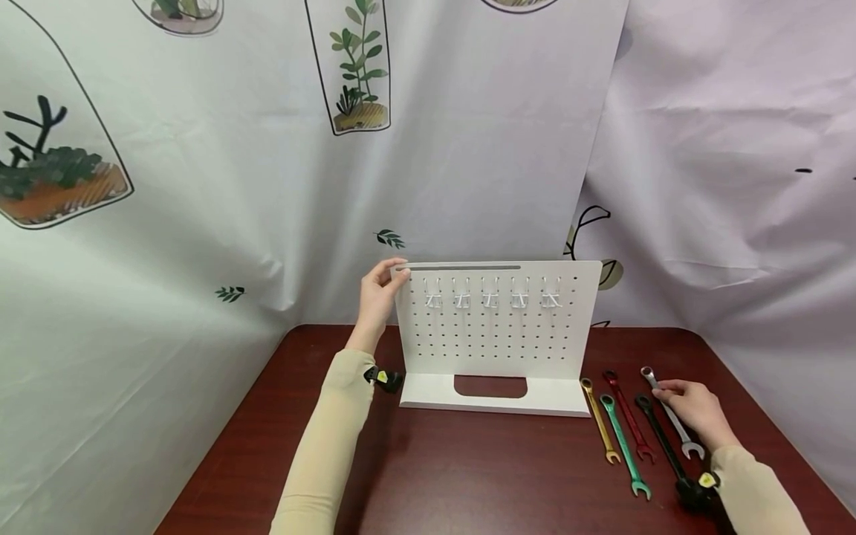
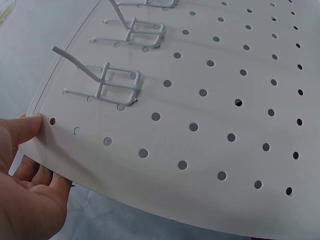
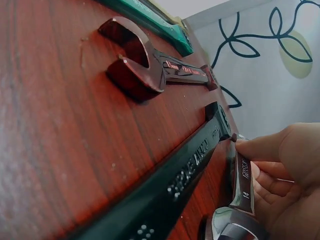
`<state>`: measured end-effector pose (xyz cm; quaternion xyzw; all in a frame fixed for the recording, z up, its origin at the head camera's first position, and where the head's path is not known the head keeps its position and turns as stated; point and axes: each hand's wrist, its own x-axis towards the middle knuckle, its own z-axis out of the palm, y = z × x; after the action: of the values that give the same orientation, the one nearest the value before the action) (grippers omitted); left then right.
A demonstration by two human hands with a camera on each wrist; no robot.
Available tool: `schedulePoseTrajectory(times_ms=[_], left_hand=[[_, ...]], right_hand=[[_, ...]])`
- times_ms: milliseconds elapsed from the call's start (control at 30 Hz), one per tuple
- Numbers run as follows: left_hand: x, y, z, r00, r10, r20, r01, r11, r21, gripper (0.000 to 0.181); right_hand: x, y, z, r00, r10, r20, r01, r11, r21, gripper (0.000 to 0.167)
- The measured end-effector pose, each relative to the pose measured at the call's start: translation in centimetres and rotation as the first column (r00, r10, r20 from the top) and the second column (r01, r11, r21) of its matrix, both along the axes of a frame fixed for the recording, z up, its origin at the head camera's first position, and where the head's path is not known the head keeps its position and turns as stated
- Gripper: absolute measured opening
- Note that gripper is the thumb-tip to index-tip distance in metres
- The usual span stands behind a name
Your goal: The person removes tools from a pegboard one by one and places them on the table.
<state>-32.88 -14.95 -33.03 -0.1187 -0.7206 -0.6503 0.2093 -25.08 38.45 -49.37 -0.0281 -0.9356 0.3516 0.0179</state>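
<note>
A white pegboard (image 1: pixel 495 349) with several wire hooks (image 1: pixel 490 300) along its upper part stands upright on the table. At its top left corner my left hand (image 1: pixel 381 297) grips the edge, thumb on the front face and fingers behind, as the left wrist view shows. My right hand (image 1: pixel 698 412) pinches the shaft of a silver combination wrench (image 1: pixel 677 423) at the right. In the right wrist view, thumb and fingers hold this wrench (image 3: pixel 243 185) beside a black wrench (image 3: pixel 175 185). Whether the silver wrench touches the table is hard to tell.
Left of the silver wrench lie a black wrench (image 1: pixel 658 431), a red wrench (image 1: pixel 628 416), a green wrench (image 1: pixel 624 446) and a gold wrench (image 1: pixel 600 421). They rest on a dark red wooden table (image 1: pixel 481 468). A printed white curtain (image 1: pixel 468 186) hangs behind.
</note>
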Motion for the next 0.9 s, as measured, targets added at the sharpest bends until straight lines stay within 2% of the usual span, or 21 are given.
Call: schedulePoseTrajectory(times_ms=[567,900], left_hand=[[-0.19,0.18,-0.08,1.0,-0.017,-0.007,0.017,1.0,0.025,0.029],[-0.27,0.18,-0.29,1.0,0.003,0.003,-0.003,1.0,0.02,0.03]], right_hand=[[-0.22,-0.43,0.25,0.998,-0.054,-0.016,0.054,0.997,0.06,0.041],[-0.04,-0.68,0.34,0.996,-0.079,-0.03,0.081,0.994,0.068,0.041]])
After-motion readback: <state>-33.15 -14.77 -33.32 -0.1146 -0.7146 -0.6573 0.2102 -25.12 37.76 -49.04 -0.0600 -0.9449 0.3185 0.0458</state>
